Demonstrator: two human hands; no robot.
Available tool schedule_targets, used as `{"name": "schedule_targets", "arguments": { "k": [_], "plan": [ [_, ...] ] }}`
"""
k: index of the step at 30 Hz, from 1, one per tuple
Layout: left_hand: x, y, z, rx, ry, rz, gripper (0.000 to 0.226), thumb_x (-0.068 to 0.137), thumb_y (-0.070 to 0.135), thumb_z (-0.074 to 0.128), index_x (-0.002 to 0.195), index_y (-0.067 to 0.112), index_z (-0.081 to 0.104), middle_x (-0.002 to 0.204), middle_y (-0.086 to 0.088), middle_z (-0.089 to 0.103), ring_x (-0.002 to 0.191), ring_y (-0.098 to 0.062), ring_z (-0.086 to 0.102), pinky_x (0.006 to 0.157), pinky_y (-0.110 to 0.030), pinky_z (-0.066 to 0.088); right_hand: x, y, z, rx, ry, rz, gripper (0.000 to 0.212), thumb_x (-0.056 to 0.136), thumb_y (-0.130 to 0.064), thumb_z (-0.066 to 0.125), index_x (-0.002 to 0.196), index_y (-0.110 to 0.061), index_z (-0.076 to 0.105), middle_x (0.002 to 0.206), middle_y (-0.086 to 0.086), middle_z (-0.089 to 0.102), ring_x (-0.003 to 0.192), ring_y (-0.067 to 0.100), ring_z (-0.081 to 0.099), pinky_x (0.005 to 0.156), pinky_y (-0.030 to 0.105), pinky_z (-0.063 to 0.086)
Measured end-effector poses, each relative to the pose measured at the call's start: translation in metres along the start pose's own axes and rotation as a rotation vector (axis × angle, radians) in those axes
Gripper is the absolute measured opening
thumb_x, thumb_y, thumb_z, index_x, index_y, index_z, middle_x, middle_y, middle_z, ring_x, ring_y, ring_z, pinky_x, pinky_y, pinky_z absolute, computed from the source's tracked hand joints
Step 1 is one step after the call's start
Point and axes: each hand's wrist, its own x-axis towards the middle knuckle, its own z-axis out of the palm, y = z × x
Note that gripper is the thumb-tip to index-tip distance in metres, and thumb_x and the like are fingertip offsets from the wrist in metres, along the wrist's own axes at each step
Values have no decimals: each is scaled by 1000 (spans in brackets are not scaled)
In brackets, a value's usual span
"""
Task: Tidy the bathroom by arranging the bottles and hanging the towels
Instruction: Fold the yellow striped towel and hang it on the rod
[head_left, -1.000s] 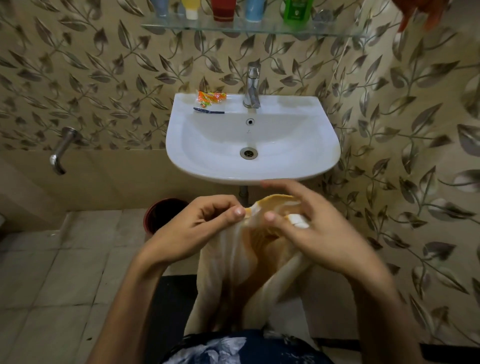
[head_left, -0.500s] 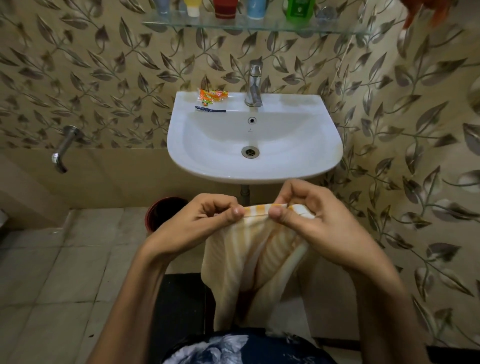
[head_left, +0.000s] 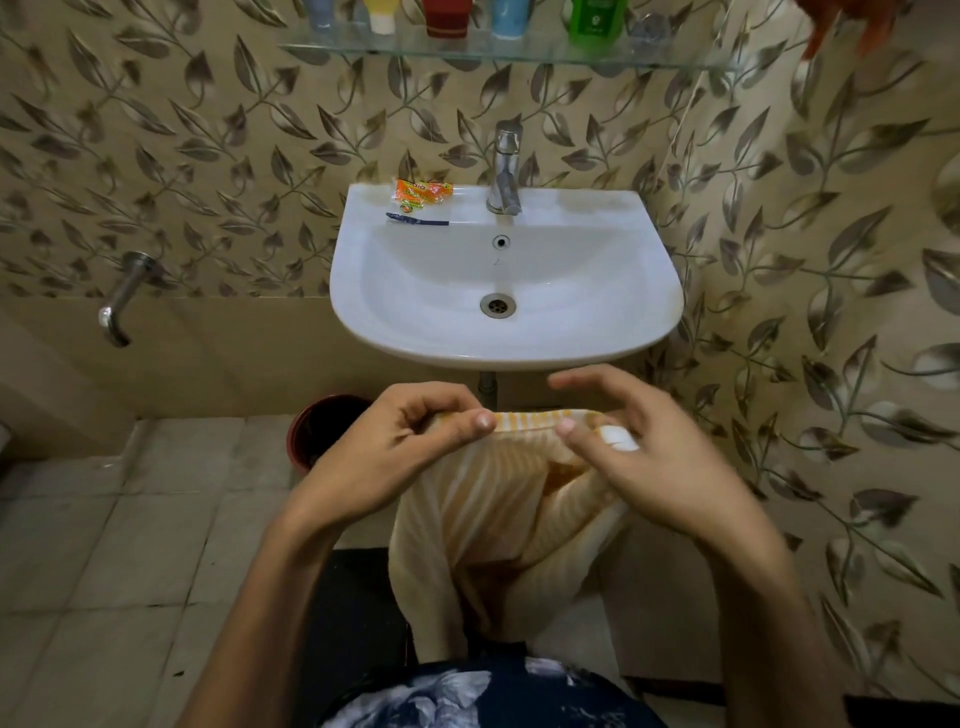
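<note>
— What's she got hold of there, in front of the sink (head_left: 363, 317)?

— A towel (head_left: 498, 525), striped cream and orange. It hangs from the two hands, just below the sink's front rim, and drapes down toward the person's lap.

— Both hands gripping it?

— The left hand (head_left: 395, 457) is, plainly: fingers curled in, thumb pressed against the top hem, pinching it. The right hand (head_left: 639, 462) is looser. Its thumb lies on the hem close to the left thumb, but the fingers are spread and lifted off, only half curled. A white corner of the cloth shows under that palm. Whether it is truly pinching, I can't tell from here.

— And the bottles?

— Up on the glass shelf (head_left: 675, 61) above the tap (head_left: 505, 171), standing in a row: a grey one, a yellow one, a red one, a blue one and a green bottle (head_left: 592, 21). Only their lower parts are in sight.

— Anything on the sink?

— An orange packet (head_left: 422, 193) at the back left ledge, with a dark blue razor (head_left: 415, 221) lying just in front of it. The basin is bare down to the drain.

— Floor?

— A dark red bin (head_left: 322, 431) under the sink, left of the pipe, partly behind the left hand. A wall spout (head_left: 122, 296) sticks out further left. Something orange-red hangs at the top right corner.
</note>
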Motion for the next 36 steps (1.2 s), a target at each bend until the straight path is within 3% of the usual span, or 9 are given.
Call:
{"name": "schedule_targets", "arguments": {
  "k": [2, 5, 10, 16, 19, 22, 26, 32, 36],
  "plan": [
    [3, 4, 8, 19, -30, 27, 23, 87, 38, 56, 81, 21, 70, 69, 1, 62, 67, -4, 55, 61, -15, 40, 1, -8, 15, -32, -115, -69, 28, 83, -55, 53, 109, -46, 58, 105, -22, 66, 98, 2, 61, 86, 42, 52],
    [3, 5, 9, -9, -33, 44, 22, 90, 32, 57, 81, 17, 69, 63, 13, 58, 59, 5, 50, 55, -5, 36, 2, -14, 23, -58, -94, -86, 32, 80, -67, 46, 83, -37, 58, 75, -14, 63, 74, 6, 59, 74, 48, 54],
    [-2, 3, 1, -43, -47, 13, 34, 95, 38, 47, 64, 28, 57, 59, 16, 45, 53, 5, 42, 51, -6, 31, 0, -19, 14, 137, -62, -154, 19, 87, -35, 62, 73, -22, 60, 66, -6, 58, 63, 8, 52, 61, 30, 41],
    [-15, -7, -22, 9, 48, -6, 50, 87, 61, 46, 60, 19, 48, 61, 5, 38, 56, -12, 38, 47, -29, 29, -7, -14, -22, 318, 90, -125, 22, 77, -34, 59, 72, -13, 61, 59, -12, 57, 57, -1, 49, 52, 9, 36],
    [-14, -3, -16, 6, 45, 28, 39, 89, 47, 50, 64, 18, 55, 62, 8, 44, 59, -1, 43, 54, -11, 33, -4, -1, -25, 206, 154, -46, 12, 84, -26, 63, 74, -20, 64, 63, -13, 63, 63, 1, 55, 59, 14, 43],
    [-11, 2, -7, 4, 38, 43, 30, 89, 40, 51, 68, 22, 61, 64, 8, 49, 61, -1, 46, 57, -9, 36, -3, 7, -15, 65, 159, 44, 4, 86, -30, 62, 87, -31, 66, 82, -16, 67, 79, 3, 61, 72, 28, 49],
    [-6, 6, 1, 7, -7, 42, 24, 92, 30, 54, 73, 23, 65, 68, 7, 56, 67, -1, 52, 61, -11, 39, -6, -5, 7, 5, -68, -60, 30, 84, -42, 60, 112, -52, 54, 110, -25, 63, 93, 0, 60, 83, 32, 51],
    [-4, 5, 7, 10, -29, 42, 29, 89, 40, 52, 78, 18, 67, 70, -10, 59, 66, -19, 53, 62, -24, 40, -5, -13, 25, -5, -87, -141, 18, 81, -50, 59, 79, -33, 56, 65, -17, 58, 60, -1, 50, 61, 29, 42],
    [-9, -2, 1, 30, -22, 2, 38, 90, 44, 49, 64, 17, 55, 60, 3, 42, 57, -9, 40, 52, -18, 30, -3, -7, 16, 31, -76, -121, 16, 82, -41, 63, 76, -29, 55, 58, -12, 54, 55, 4, 44, 59, 30, 36]
  ]
}}
